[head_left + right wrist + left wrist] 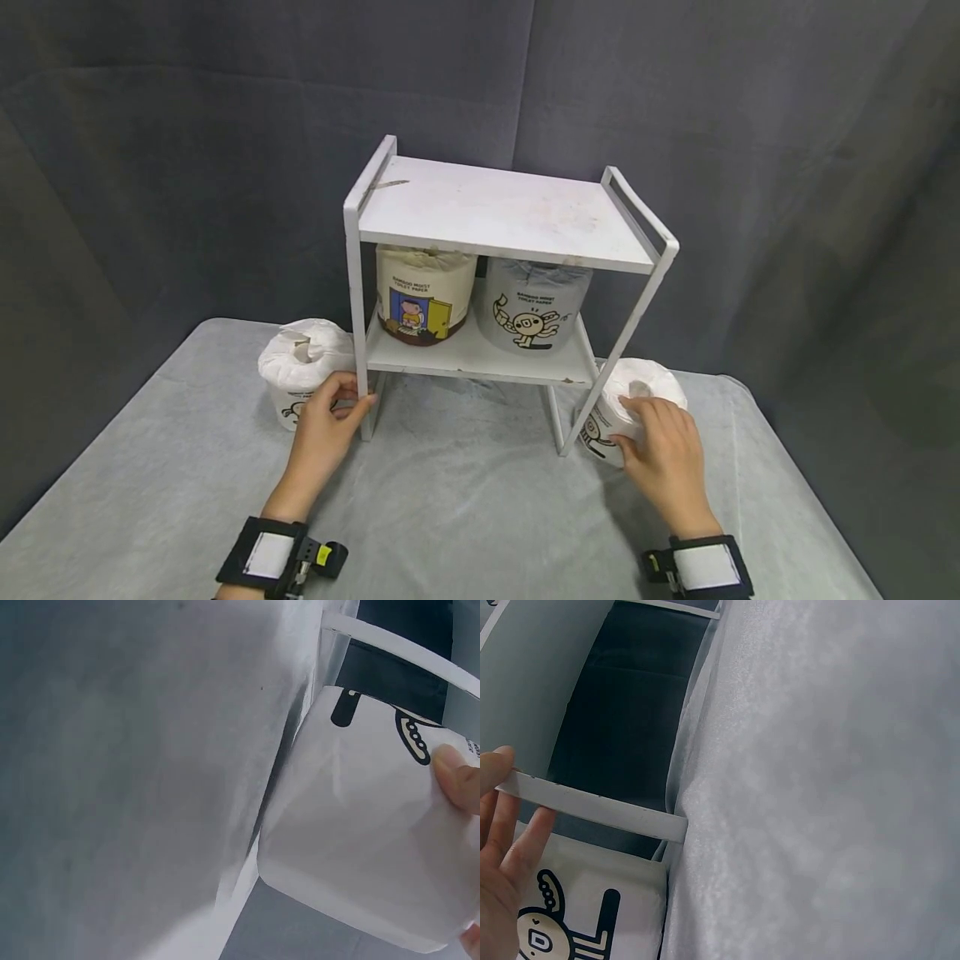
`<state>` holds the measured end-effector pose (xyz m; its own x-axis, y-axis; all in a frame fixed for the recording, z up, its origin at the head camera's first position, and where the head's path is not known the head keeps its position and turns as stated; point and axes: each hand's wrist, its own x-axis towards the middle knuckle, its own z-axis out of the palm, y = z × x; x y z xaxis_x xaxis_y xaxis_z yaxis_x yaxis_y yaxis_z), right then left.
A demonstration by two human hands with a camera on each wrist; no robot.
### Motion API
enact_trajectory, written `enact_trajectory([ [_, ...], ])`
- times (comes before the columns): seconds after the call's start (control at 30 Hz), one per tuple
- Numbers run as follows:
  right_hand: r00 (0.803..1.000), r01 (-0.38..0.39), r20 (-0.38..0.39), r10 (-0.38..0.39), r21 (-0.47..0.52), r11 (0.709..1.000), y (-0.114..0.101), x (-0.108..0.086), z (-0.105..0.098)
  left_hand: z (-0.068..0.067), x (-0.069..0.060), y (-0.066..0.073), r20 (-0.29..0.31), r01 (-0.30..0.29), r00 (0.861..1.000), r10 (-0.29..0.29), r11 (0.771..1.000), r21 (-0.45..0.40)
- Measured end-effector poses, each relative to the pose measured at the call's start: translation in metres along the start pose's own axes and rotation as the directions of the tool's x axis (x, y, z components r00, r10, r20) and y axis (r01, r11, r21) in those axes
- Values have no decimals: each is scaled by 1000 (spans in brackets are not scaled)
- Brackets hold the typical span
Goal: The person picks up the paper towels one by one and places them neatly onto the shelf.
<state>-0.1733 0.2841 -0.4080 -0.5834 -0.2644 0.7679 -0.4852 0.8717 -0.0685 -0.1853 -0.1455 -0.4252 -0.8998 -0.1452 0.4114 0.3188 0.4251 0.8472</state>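
Note:
My left hand (324, 433) pinches the front left leg of a white two-tier shelf (495, 204). In the left wrist view, thumb and fingers lie on either side of that leg (600, 810). On the right, my right hand (666, 458) grips a white-wrapped toilet paper roll (648, 377) beside the shelf's right leg. The right wrist view shows the thumb pressed on the wrapped side of this roll (367, 825), whose base looks slightly tilted off the cloth. Another white toilet paper roll (303, 354) stands just left of the shelf, behind my left hand.
On the lower shelf sit a cream toilet paper pack (450, 292) with a cartoon print and a white pack (510, 287) with a cartoon figure. A grey cloth (465, 517) covers the table. Dark fabric (255, 167) hangs behind it.

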Motion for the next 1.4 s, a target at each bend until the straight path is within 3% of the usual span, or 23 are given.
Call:
enact_trajectory([
  [0.5,1000,21,-9,-21,-25,999,-11,-10,-19,2,0,0,4,12,1000,-12,1000,-5],
  [0.8,994,39,-107,-39,-1,999,-27,-14,-29,0,0,1,11,29,1000,-29,1000,-1],
  [1.4,977,59,-203,-63,-26,998,-69,-3,-56,0,-1,1,9,36,999,-36,999,-3],
])
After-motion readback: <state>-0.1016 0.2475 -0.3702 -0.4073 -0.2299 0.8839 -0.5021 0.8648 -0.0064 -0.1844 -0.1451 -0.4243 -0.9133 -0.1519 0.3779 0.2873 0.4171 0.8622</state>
